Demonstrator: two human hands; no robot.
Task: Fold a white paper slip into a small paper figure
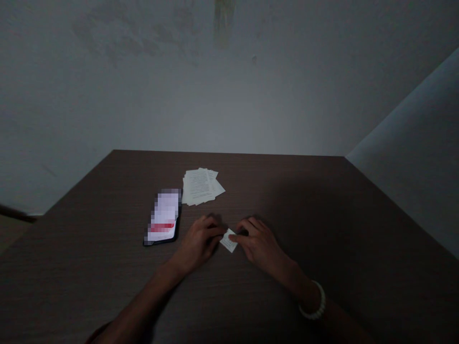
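Brown wood tabletop (287, 191), and there it was: a phone (163, 217) at left, a paper stack (201, 186) just beside it, then the left hand (199, 241) closed on a small white paper slip (228, 240) at lower centre, the right hand (260, 243) gripping its other side!

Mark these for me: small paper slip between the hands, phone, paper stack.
Small paper slip (228, 241): head view, point on its exposed middle.
Phone (164, 216): head view, point on its pixelated screen.
Paper stack (201, 187): head view, point on the top sheet.
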